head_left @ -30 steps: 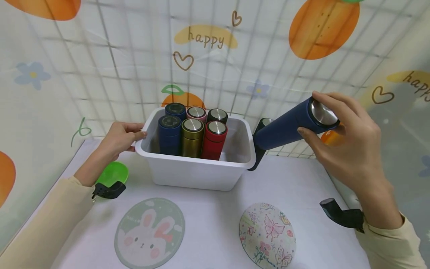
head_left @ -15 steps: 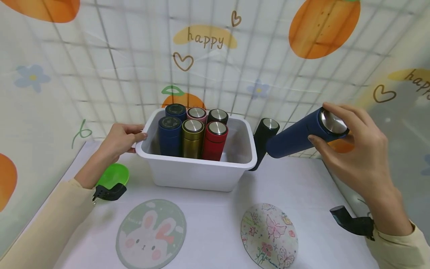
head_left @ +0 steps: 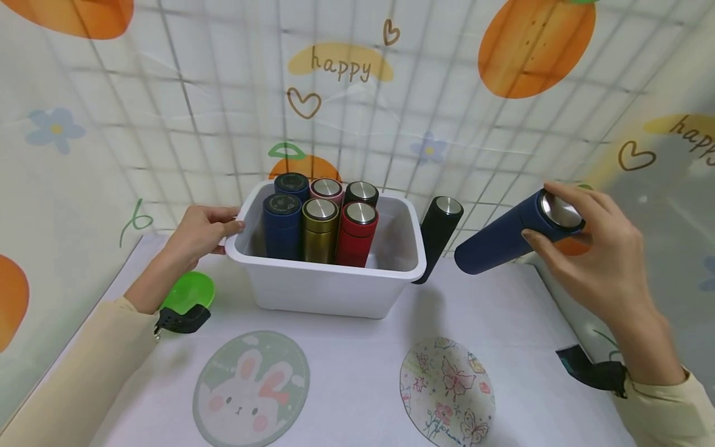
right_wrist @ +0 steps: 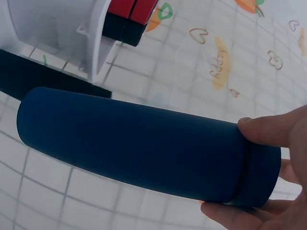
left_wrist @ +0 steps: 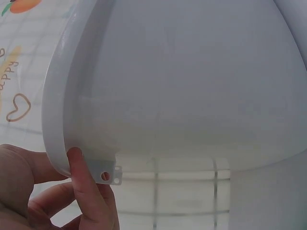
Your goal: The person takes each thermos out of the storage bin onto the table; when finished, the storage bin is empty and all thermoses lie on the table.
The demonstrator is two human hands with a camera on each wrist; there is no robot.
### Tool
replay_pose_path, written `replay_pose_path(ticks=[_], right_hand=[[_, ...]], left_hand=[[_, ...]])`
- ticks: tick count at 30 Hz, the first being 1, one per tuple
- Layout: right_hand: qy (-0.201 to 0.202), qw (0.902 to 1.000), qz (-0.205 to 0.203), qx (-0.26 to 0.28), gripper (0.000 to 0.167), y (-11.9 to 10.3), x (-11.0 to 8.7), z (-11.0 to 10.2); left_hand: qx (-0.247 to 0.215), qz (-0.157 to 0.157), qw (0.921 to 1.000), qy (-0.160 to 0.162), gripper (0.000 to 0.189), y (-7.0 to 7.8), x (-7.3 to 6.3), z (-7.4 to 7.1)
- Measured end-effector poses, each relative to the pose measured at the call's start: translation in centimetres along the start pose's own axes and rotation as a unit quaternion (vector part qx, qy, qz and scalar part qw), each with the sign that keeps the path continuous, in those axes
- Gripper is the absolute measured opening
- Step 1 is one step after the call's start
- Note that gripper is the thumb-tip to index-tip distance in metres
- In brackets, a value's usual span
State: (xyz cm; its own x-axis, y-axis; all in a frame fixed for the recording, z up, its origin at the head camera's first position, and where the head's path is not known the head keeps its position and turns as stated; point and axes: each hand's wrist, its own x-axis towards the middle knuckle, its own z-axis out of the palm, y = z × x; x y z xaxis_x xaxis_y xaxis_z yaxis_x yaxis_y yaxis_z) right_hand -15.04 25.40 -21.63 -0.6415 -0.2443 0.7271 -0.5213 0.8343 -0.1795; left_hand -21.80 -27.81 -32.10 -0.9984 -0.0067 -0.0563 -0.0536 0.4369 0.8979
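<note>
My right hand (head_left: 600,254) grips a dark blue thermos (head_left: 503,233) around its silver-topped lid. The thermos is tilted in the air, its base pointing left and down. In the right wrist view the blue thermos (right_wrist: 139,143) lies across the frame, thumb and fingers at the lid end. My left hand (head_left: 203,233) pinches the left rim of a white plastic bin (head_left: 329,288); the left wrist view shows its fingers at the rim's edge. Inside the bin several thermoses stand upright, among them a red one (head_left: 357,236), a gold one (head_left: 320,233) and a blue one (head_left: 282,226).
A black thermos (head_left: 441,223) stands behind the bin's right end. A green bowl (head_left: 192,290) sits under my left forearm. Two round mats, a bunny mat (head_left: 251,385) and a butterfly mat (head_left: 447,391), lie in front. A curtained grid wall (head_left: 357,130) rises at the back.
My right hand has carried the blue thermos to the right and down, away from the bin and the black thermos. My left hand stays on the rim.
</note>
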Motion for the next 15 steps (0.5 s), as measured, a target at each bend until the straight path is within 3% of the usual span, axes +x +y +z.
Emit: replay_pose_path(ticks=[15], right_hand=[[-0.007,0.9987,0.041,0.028,0.069,3.6,-0.2,2.6]], left_hand=[[0.003,0.004,1.0,0.009,0.046,-0.2,0.0,0.1]])
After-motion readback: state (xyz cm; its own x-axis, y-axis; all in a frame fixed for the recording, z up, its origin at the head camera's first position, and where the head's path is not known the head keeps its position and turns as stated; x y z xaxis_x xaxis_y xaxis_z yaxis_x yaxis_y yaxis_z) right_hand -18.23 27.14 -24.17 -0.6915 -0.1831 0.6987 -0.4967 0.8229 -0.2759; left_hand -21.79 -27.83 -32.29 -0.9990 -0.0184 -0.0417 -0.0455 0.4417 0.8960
